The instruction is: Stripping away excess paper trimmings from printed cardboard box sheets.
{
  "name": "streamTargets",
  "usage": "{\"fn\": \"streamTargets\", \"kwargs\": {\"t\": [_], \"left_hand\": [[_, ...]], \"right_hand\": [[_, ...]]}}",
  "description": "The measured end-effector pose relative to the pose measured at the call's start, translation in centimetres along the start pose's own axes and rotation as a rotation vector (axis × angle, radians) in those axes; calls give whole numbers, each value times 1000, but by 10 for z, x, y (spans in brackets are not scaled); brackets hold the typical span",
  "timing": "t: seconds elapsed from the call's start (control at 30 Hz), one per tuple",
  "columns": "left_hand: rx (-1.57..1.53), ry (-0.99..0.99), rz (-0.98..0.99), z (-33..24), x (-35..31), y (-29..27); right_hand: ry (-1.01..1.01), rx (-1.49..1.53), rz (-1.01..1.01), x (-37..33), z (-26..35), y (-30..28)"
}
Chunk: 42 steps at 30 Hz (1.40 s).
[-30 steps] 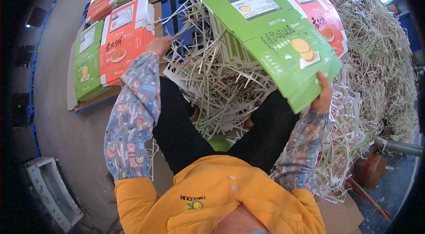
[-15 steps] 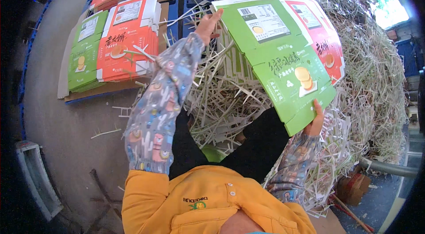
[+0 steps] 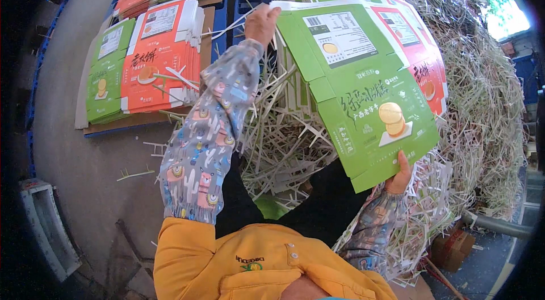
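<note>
A flat green printed carton blank (image 3: 332,93) with pictures of round cakes is tilted in front of me, over the waste strips. At its upper left corner my left hand (image 3: 263,24) is closed, fingertips on the edge. My right hand (image 3: 399,176) grips the lower right edge, thumb on top and fingers hidden underneath. Red carton blanks (image 3: 400,33) show behind the right side of the sheet. Patterned sleeve covers are on both my forearms.
Stacked red blanks (image 3: 162,56) and green blanks (image 3: 108,67) lie on a pallet at the left. A large heap of shredded paper strips (image 3: 477,101) rises on the right. More strips lie between my legs. A grey frame (image 3: 51,229) is on the floor at far left.
The green carton blank has come slightly nearer and lower. My right hand has moved down with its edge, while my left hand has shifted a little left at the upper corner.
</note>
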<state>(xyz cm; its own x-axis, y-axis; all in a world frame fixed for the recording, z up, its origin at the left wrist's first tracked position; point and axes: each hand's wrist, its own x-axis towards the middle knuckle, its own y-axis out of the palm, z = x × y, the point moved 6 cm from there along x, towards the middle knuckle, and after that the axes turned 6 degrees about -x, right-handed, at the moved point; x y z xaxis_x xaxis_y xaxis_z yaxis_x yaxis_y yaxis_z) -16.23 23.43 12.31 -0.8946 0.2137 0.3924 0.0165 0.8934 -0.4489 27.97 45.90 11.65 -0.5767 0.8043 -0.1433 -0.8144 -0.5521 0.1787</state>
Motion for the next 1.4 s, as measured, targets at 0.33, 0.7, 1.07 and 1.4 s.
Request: {"fn": "streamTargets", "kwargs": {"t": [0.33,0.7,1.07,1.4], "left_hand": [[-77,-140,128,63,47,-22],[-1035,-523,357,-61,-154,-49],[-1396,-869,356,-104,-250,16],[-1408,-858,353,-99,-244,10]], "right_hand": [[225,289,88,-17,14,-4],[332,505,65,-40,-4,27],[180,87,-65,-54,-26,-3],[231,199,83,49,-13,-27]]}}
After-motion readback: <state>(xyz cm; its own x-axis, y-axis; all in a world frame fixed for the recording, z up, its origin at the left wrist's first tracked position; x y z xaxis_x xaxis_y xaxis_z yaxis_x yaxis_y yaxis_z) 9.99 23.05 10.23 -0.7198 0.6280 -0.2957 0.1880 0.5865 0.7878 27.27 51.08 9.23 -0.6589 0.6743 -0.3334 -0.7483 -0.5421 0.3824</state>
